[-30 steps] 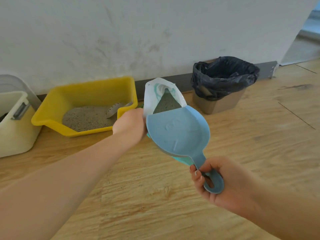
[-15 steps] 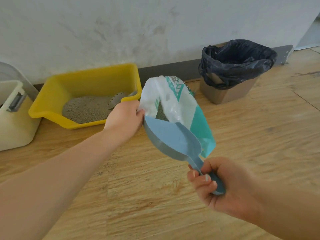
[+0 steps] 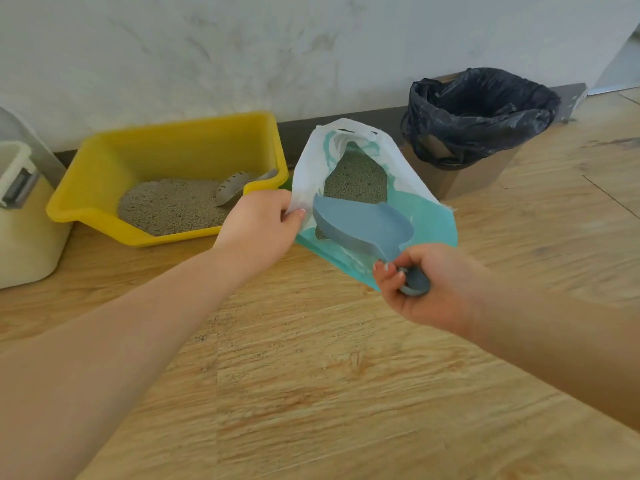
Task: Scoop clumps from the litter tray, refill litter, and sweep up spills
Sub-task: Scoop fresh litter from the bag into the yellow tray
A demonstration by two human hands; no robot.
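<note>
A yellow litter tray (image 3: 114,157) stands against the wall, holding grey litter and a grey slotted scoop (image 3: 235,185) that leans on its right rim. Right of it sits a white and teal litter bag (image 3: 311,164), its mouth open and grey litter showing inside. My left hand (image 3: 259,226) pinches the bag's left edge and holds the mouth open. My right hand (image 3: 426,285) grips the handle of a blue scoop (image 3: 360,223), whose bowl lies in the bag's mouth over the litter.
A cardboard bin lined with a black bag (image 3: 481,109) stands to the right of the litter bag. A white lidded container (image 3: 24,230) stands at the far left. A few litter grains (image 3: 201,337) lie on the wooden floor near me.
The blue scoop has dipped down into the bag's mouth, my right hand following it forward. My left hand has pulled the bag's edge wider, so the litter inside shows.
</note>
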